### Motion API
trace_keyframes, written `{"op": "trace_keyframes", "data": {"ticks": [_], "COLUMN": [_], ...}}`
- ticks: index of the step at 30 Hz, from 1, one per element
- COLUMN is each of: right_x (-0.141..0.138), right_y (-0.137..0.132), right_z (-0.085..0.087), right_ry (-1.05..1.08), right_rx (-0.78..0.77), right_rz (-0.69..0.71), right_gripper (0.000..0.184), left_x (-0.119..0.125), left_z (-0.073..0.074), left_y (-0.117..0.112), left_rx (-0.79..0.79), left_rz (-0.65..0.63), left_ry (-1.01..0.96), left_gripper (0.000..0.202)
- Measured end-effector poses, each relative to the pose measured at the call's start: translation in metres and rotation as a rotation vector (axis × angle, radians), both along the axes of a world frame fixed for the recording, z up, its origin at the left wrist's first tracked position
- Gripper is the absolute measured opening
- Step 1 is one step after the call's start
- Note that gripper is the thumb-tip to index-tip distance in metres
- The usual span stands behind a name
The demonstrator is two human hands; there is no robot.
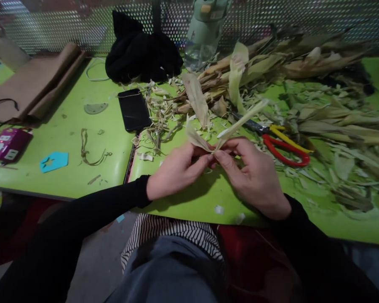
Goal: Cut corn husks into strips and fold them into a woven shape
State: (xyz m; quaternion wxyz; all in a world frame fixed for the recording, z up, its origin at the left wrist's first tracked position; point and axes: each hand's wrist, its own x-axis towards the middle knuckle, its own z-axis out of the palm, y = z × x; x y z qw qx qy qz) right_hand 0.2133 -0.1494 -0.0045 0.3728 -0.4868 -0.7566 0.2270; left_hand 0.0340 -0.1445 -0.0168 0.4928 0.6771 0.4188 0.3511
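Observation:
Between my hands is a pale corn husk strip [236, 125], its two ends spreading upward in a V. My left hand [183, 166] pinches it near the middle with thumb and fingers. From the other side my right hand [244, 168] pinches the same spot, so the fingertips of both hands meet. Whether a knot or thread lies under the fingertips is hidden. Just beyond my right hand lie scissors [286, 145] with red and yellow handles. A loose piece of husk [196, 97] rests behind my hands, by a pile of dried husks [255, 71].
A black phone [134, 110] lies left of the husk scraps. Behind stand a black cloth bundle [142, 52] and a green water bottle [204, 38]. Further left are a blue paper tag [54, 162], a purple box [8, 145] and brown paper [34, 84]. More husks [341, 122] spread right.

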Motion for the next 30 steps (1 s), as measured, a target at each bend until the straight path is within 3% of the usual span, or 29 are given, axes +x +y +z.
{"op": "trace_keyframes", "data": {"ticks": [5, 9, 13, 16, 20, 26, 30], "right_x": [0.0044, 0.0037, -0.0002, -0.0012, 0.0009, 0.0022, -0.0001], "right_y": [0.0021, 0.0025, 0.0008, 0.0009, 0.0036, 0.0043, 0.0033], "right_z": [0.0002, 0.0003, -0.0013, -0.0002, 0.0027, -0.0021, -0.0054], "right_ry": [-0.078, 0.043, 0.134, 0.026, -0.108, 0.026, 0.084], "right_rx": [0.006, -0.117, -0.142, -0.086, -0.017, -0.127, -0.159], "right_rz": [0.006, 0.086, 0.029, -0.012, 0.029, 0.027, 0.012], "right_gripper": [0.013, 0.018, 0.025, 0.024, 0.025, 0.032, 0.034], "left_x": [-0.0042, -0.0048, -0.0019, -0.0012, -0.0034, -0.0037, -0.0025], "left_z": [0.0046, 0.0057, 0.0012, -0.0018, -0.0036, -0.0023, 0.0004], "left_y": [0.0027, 0.0041, 0.0041, 0.0046, 0.0042, -0.0023, 0.0], "left_rx": [-0.001, 0.016, -0.014, 0.027, 0.206, 0.265, 0.185], "left_rz": [-0.01, -0.043, -0.021, 0.015, 0.069, 0.088, 0.067], "left_ry": [-0.02, -0.108, -0.15, -0.117, 0.024, 0.184, 0.086], "left_gripper": [0.018, 0.03, 0.03, 0.025, 0.021, 0.017, 0.022]}}
